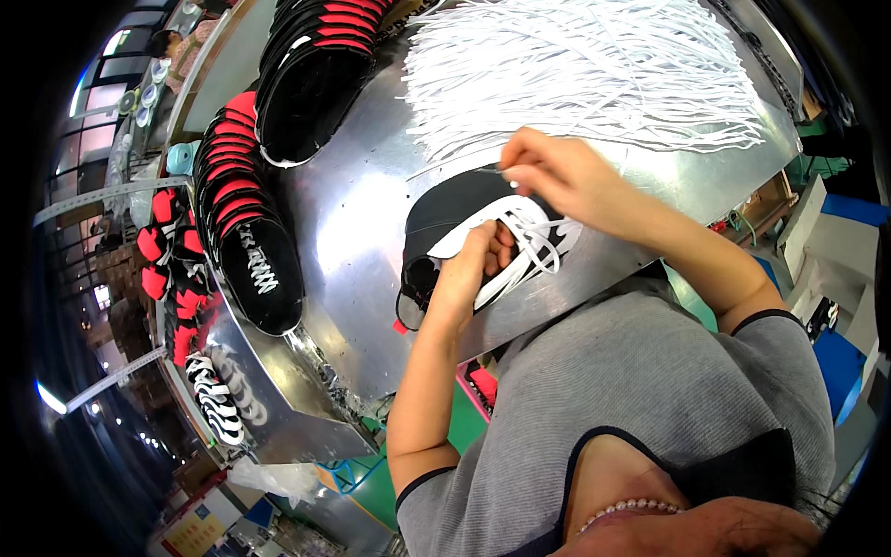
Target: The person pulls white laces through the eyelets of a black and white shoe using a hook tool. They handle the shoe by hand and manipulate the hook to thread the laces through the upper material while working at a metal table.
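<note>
A black shoe upper (445, 206) with a white eyelet panel lies near the front edge of the metal table. White lace (536, 249) runs loosely through the panel in crossing loops. My left hand (478, 255) grips the upper at the panel, its fingers curled into the opening. Just above the upper's far side is my right hand (552, 176), thumb and fingers pinched together. Something thin and dark shows at its fingertips, too small to name. Behind that hand, a wide heap of white shoelaces (585, 74) spreads over the table.
Two stacked rows of black and red shoe uppers (264, 265) (311, 102) stand along the left of the metal table (357, 306). Beyond them hang more red and black pieces (176, 251), with black and white striped ones (215, 399) lower down. Boxes and blue panels (840, 371) stand at the right.
</note>
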Available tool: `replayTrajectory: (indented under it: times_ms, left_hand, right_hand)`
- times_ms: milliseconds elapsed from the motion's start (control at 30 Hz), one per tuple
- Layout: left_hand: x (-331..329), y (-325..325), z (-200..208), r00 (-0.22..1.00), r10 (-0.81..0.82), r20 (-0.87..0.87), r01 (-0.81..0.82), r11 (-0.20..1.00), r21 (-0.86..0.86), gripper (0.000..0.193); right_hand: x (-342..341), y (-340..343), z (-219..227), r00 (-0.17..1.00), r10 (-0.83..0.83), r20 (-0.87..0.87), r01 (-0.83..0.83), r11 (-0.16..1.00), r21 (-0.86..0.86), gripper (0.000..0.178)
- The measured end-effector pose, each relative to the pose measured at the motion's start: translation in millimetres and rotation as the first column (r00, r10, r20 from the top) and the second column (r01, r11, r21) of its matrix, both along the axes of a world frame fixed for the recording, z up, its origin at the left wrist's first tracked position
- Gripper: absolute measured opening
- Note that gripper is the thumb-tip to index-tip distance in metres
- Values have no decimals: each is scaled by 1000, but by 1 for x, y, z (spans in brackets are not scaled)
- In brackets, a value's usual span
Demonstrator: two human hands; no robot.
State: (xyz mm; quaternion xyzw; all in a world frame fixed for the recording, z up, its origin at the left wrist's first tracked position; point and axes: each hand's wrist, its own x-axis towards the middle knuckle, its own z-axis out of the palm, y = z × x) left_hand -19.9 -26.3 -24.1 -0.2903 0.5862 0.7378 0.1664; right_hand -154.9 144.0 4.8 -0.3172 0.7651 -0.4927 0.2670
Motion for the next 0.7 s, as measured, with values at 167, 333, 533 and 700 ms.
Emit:
replayTrajectory:
  times_ms: [167, 333, 533, 700]
  left_hand:
    - [-3, 10, 20, 988, 146, -57, -152, 982, -115, 20]
    - [-23, 5, 11, 985, 173, 20, -155, 926, -344, 32]
    - [-17, 2, 14, 994, 45, -95, -66, 971, -229, 22]
    - [35, -2, 75, 933, 269, -240, -144, 888, 437, 19]
  right_hand:
    - [14, -20, -47, 994, -28, 109, 41, 991, -124, 19]
    - [13, -23, -43, 993, -11, 114, 19, 997, -71, 21]
    - [18, -30, -58, 995, -99, 7, 99, 988, -119, 21]
    - [14, -25, -51, 987, -155, 36, 156, 986, -50, 20]
